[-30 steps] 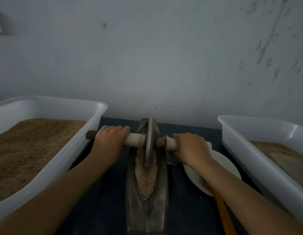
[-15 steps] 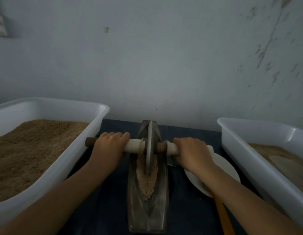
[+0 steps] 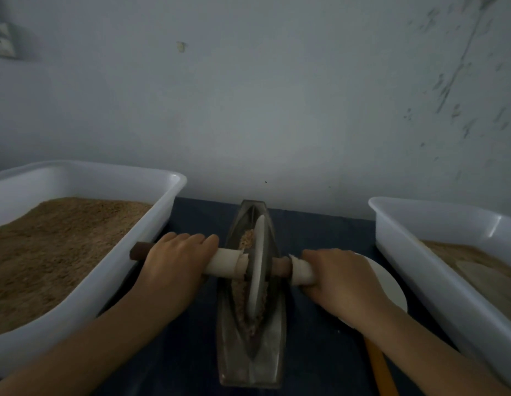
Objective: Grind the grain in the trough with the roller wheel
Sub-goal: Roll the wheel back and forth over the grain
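A narrow boat-shaped metal trough (image 3: 250, 364) lies lengthwise on the dark blue table, holding coarse tan grain (image 3: 242, 292). The grey roller wheel (image 3: 257, 270) stands on edge in the trough's middle, on a wooden axle wrapped in white. My left hand (image 3: 174, 267) grips the axle's left handle, whose brown end (image 3: 138, 251) sticks out beyond my fingers. My right hand (image 3: 337, 278) grips the right handle. Some grain shows behind the wheel and beside it.
A large white tub (image 3: 151, 230) full of brown grain sits at the left, close to my left hand. Another white tub (image 3: 405, 252) with brown meal sits at the right. A white plate (image 3: 388, 284) and an orange handle (image 3: 377, 364) lie under my right forearm. A wall stands right behind.
The wheel has rolled toward me along the trough, from its far end to the middle, with both hands on the axle. Grain now shows behind the wheel.
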`<action>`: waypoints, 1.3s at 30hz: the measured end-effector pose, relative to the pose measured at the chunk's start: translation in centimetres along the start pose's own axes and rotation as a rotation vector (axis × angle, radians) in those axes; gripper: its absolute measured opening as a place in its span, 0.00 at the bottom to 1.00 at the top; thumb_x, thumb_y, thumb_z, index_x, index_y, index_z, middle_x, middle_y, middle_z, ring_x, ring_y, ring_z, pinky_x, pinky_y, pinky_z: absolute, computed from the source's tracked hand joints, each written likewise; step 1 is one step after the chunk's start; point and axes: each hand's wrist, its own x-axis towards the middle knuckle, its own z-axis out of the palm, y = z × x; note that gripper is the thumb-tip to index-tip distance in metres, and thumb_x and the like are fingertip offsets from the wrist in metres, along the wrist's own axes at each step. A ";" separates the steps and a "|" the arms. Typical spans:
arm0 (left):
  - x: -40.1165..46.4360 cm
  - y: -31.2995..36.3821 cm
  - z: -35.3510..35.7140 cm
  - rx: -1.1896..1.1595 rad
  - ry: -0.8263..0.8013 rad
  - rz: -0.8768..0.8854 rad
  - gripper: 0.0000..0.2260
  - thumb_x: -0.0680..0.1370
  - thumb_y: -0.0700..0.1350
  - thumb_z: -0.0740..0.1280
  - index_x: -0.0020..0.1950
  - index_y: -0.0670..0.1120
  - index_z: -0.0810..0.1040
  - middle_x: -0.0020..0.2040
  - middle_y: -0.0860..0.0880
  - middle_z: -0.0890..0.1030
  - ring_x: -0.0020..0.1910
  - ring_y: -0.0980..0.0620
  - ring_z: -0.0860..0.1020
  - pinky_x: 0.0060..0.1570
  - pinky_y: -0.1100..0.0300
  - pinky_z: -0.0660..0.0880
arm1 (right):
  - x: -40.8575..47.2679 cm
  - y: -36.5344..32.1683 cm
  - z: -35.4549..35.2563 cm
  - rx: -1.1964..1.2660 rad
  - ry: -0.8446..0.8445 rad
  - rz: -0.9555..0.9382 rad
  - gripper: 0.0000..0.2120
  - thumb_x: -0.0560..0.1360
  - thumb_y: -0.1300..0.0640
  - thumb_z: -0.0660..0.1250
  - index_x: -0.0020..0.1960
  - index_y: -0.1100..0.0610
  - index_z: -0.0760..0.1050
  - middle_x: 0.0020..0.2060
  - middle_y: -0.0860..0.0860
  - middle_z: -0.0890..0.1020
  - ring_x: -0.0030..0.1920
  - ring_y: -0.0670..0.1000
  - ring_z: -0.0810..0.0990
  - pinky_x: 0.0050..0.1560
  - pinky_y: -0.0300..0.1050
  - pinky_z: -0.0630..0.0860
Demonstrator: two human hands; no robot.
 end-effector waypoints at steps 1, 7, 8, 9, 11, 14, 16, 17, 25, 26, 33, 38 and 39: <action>0.6 -0.2 0.6 0.033 -0.001 -0.002 0.15 0.73 0.52 0.67 0.57 0.55 0.67 0.54 0.57 0.75 0.53 0.57 0.75 0.52 0.63 0.65 | 0.6 0.1 0.2 -0.012 0.011 0.008 0.06 0.73 0.46 0.64 0.42 0.46 0.68 0.40 0.45 0.77 0.43 0.48 0.77 0.42 0.44 0.71; 5.0 -1.4 3.4 0.106 0.026 -0.065 0.11 0.75 0.50 0.66 0.54 0.51 0.69 0.52 0.53 0.77 0.51 0.54 0.76 0.52 0.61 0.68 | 5.3 1.2 1.5 -0.033 0.046 0.083 0.06 0.71 0.47 0.66 0.42 0.47 0.70 0.43 0.48 0.80 0.45 0.53 0.78 0.38 0.44 0.64; 5.8 -1.6 3.7 0.110 0.038 -0.073 0.10 0.75 0.50 0.66 0.53 0.51 0.69 0.52 0.53 0.77 0.50 0.53 0.76 0.52 0.60 0.68 | 6.1 1.4 1.6 -0.040 0.060 0.089 0.06 0.70 0.48 0.67 0.42 0.47 0.70 0.43 0.49 0.80 0.45 0.53 0.78 0.38 0.44 0.64; 6.4 -1.8 3.9 0.113 0.041 -0.079 0.09 0.75 0.49 0.66 0.53 0.51 0.69 0.51 0.52 0.78 0.50 0.53 0.76 0.52 0.60 0.68 | 6.9 1.6 1.6 -0.050 0.074 0.091 0.06 0.70 0.49 0.67 0.42 0.47 0.70 0.44 0.49 0.80 0.45 0.53 0.78 0.38 0.44 0.63; 7.3 -2.1 4.2 0.099 0.039 -0.099 0.09 0.75 0.49 0.65 0.53 0.50 0.70 0.51 0.51 0.78 0.50 0.52 0.76 0.52 0.59 0.69 | 8.1 1.8 1.6 -0.062 0.096 0.082 0.06 0.70 0.50 0.67 0.41 0.48 0.69 0.43 0.50 0.80 0.46 0.54 0.79 0.37 0.44 0.64; 7.9 -2.1 4.2 0.095 0.029 -0.115 0.09 0.76 0.50 0.64 0.54 0.49 0.70 0.52 0.50 0.78 0.51 0.50 0.76 0.53 0.58 0.68 | 8.7 1.9 1.6 -0.070 0.107 0.066 0.06 0.71 0.50 0.67 0.42 0.48 0.70 0.43 0.50 0.81 0.45 0.53 0.79 0.36 0.43 0.63; 7.4 -1.9 3.9 0.104 0.020 -0.102 0.09 0.76 0.50 0.64 0.54 0.50 0.70 0.52 0.51 0.78 0.51 0.51 0.76 0.54 0.59 0.68 | 8.1 1.8 1.7 -0.066 0.086 0.072 0.07 0.70 0.50 0.67 0.41 0.48 0.68 0.43 0.50 0.80 0.44 0.53 0.78 0.36 0.43 0.62; 6.9 -1.7 3.7 0.110 0.022 -0.085 0.09 0.76 0.50 0.65 0.54 0.50 0.69 0.52 0.51 0.78 0.51 0.52 0.76 0.54 0.59 0.68 | 7.5 1.7 1.7 -0.061 0.069 0.077 0.08 0.70 0.50 0.67 0.40 0.47 0.67 0.43 0.49 0.80 0.44 0.52 0.78 0.36 0.43 0.62; 1.6 -0.5 1.5 0.078 0.007 -0.003 0.16 0.74 0.51 0.68 0.59 0.53 0.69 0.54 0.56 0.76 0.54 0.55 0.75 0.54 0.61 0.66 | 0.9 -0.1 -0.2 -0.019 -0.048 0.014 0.05 0.74 0.47 0.63 0.44 0.47 0.68 0.44 0.46 0.79 0.46 0.50 0.77 0.42 0.43 0.68; 1.2 -0.4 1.1 0.064 0.027 0.009 0.16 0.72 0.50 0.70 0.57 0.53 0.71 0.52 0.56 0.77 0.52 0.55 0.76 0.53 0.61 0.68 | 0.4 -0.3 -0.6 -0.008 -0.069 0.003 0.05 0.75 0.47 0.62 0.44 0.47 0.67 0.44 0.46 0.78 0.46 0.49 0.77 0.43 0.43 0.69; 0.1 -0.6 0.3 -0.041 -0.026 0.003 0.14 0.73 0.51 0.68 0.56 0.54 0.71 0.54 0.56 0.77 0.54 0.55 0.76 0.54 0.62 0.67 | -0.4 -0.6 -1.5 -0.019 -0.073 -0.010 0.08 0.74 0.48 0.62 0.39 0.45 0.64 0.40 0.45 0.76 0.44 0.48 0.77 0.40 0.43 0.67; 2.5 -1.2 2.2 0.032 -0.021 -0.036 0.12 0.75 0.51 0.66 0.55 0.53 0.69 0.54 0.55 0.77 0.53 0.55 0.75 0.54 0.62 0.68 | 2.9 0.5 0.2 -0.065 0.018 0.017 0.05 0.72 0.46 0.65 0.45 0.46 0.72 0.41 0.46 0.79 0.44 0.50 0.77 0.38 0.43 0.65; 3.2 -1.5 2.7 0.045 -0.013 -0.045 0.11 0.75 0.51 0.66 0.54 0.53 0.68 0.54 0.54 0.77 0.53 0.55 0.75 0.54 0.62 0.68 | 3.7 0.8 0.5 -0.063 0.026 0.027 0.05 0.71 0.46 0.65 0.44 0.46 0.72 0.40 0.46 0.78 0.44 0.50 0.77 0.38 0.44 0.65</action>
